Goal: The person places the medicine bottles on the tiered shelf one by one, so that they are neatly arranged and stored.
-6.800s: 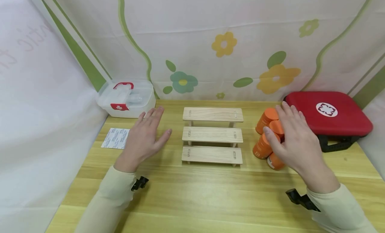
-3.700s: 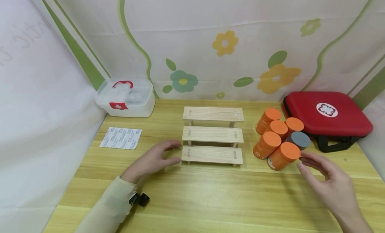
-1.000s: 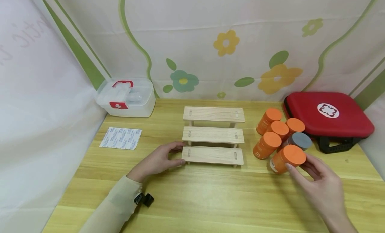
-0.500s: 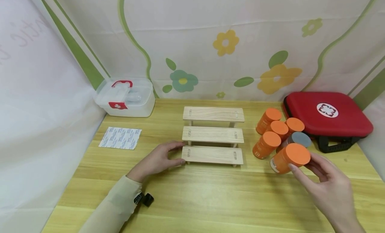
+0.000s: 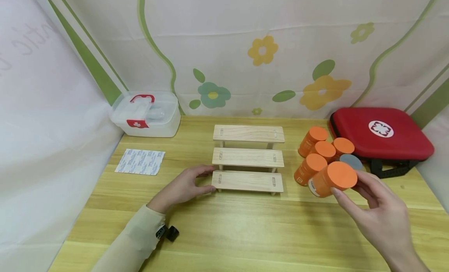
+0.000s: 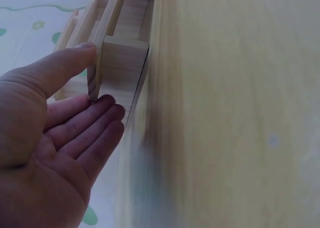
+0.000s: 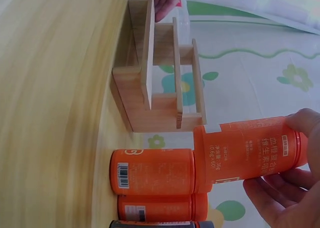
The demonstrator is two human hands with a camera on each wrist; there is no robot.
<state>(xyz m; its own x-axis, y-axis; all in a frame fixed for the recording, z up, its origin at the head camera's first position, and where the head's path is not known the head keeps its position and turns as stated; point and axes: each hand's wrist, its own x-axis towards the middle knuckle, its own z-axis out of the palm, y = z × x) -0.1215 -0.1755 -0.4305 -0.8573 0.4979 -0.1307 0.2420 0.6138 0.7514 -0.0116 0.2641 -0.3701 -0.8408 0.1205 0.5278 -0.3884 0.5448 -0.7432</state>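
My right hand (image 5: 382, 213) grips an orange supplement bottle (image 5: 324, 182) near its cap, thumb on one side and fingers on the other. In the right wrist view the held bottle (image 7: 245, 150) is raised off the table, above the standing bottles. My left hand (image 5: 180, 186) is at the left end of the three-step wooden display stand (image 5: 247, 181). The left wrist view shows the thumb on the lowest step's board (image 6: 95, 80), the fingers curled beneath it. Several orange bottles (image 5: 306, 171) stand together to the stand's right, with a grey-capped one (image 5: 352, 161) partly hidden behind the held bottle.
A red first-aid case (image 5: 403, 135) with a black handle lies at the back right. At the back left stands a clear box (image 5: 165, 126) with a red handle; a printed white packet (image 5: 140, 161) lies in front of it. A patterned curtain (image 5: 217, 50) borders the table.
My right hand first hovered over the bottles, then took hold of the front orange one and lifted it. My left hand moved from the packet to the stand's left end and stays there.
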